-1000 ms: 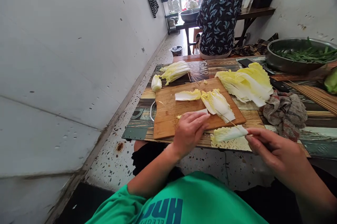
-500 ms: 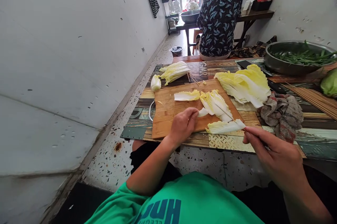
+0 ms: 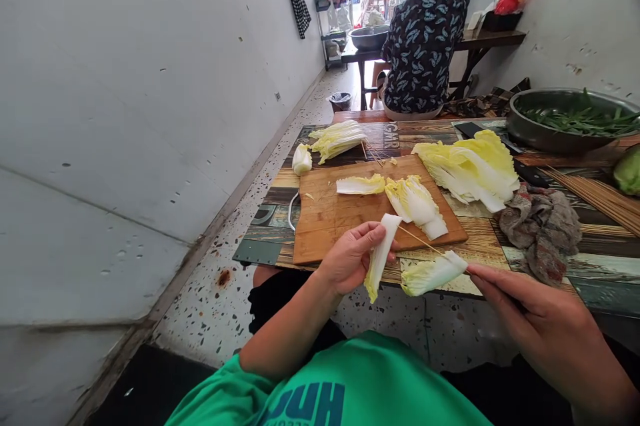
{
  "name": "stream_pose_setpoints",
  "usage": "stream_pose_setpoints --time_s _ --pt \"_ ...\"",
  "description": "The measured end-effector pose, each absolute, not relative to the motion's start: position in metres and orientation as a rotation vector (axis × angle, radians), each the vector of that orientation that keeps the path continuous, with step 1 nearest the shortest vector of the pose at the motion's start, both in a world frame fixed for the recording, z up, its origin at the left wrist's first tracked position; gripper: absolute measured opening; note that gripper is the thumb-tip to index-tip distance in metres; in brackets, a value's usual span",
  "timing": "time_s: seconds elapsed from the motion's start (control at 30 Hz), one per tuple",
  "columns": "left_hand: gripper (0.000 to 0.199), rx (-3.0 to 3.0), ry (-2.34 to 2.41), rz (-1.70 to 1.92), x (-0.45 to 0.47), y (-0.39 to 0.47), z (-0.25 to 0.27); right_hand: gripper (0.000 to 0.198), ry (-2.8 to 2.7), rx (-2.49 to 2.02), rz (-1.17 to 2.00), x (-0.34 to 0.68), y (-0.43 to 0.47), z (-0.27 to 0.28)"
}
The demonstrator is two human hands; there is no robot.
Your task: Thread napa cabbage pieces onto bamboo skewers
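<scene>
I see the 2 hands apart from each other. The left hand (image 3: 353, 258) is closed on 1 narrow cabbage strip (image 3: 383, 254), which stands a little tilted, the white end on top, at the near edge of the cutting board (image 3: 319, 233). The right hand (image 3: 543, 309) pinches a thin skewer (image 3: 419, 237), and 1 cabbage piece (image 3: 434, 275) hangs on it, just beside the fingertips. The skewer reaches toward the held strip; I cannot tell if they touch. On the board I find 1 more strip (image 3: 360, 185) and, to its right, some leaf pieces (image 3: 416, 205). A grey cloth (image 3: 543, 227) lies right of the board.
</scene>
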State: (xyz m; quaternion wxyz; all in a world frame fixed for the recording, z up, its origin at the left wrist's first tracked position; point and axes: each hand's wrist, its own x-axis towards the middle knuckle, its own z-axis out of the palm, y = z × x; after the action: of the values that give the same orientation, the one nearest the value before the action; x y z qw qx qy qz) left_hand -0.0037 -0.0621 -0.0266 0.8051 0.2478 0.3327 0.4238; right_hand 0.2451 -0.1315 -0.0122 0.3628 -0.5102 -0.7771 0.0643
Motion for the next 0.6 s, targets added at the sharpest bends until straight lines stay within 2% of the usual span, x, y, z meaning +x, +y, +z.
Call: stream_pose_setpoints --time_s 0.3,0.6 --pt "0.037 0.520 0.660 0.917 0.000 -0.059 -0.028 0.024 -2.034 -1.355 0.153 0.255 -0.134 -0.017" --pt "0.045 0.658 0.761 0.921 0.002 -0.057 -0.021 0.025 -2.079 -1.322 0.117 0.258 -0.134 -0.009"
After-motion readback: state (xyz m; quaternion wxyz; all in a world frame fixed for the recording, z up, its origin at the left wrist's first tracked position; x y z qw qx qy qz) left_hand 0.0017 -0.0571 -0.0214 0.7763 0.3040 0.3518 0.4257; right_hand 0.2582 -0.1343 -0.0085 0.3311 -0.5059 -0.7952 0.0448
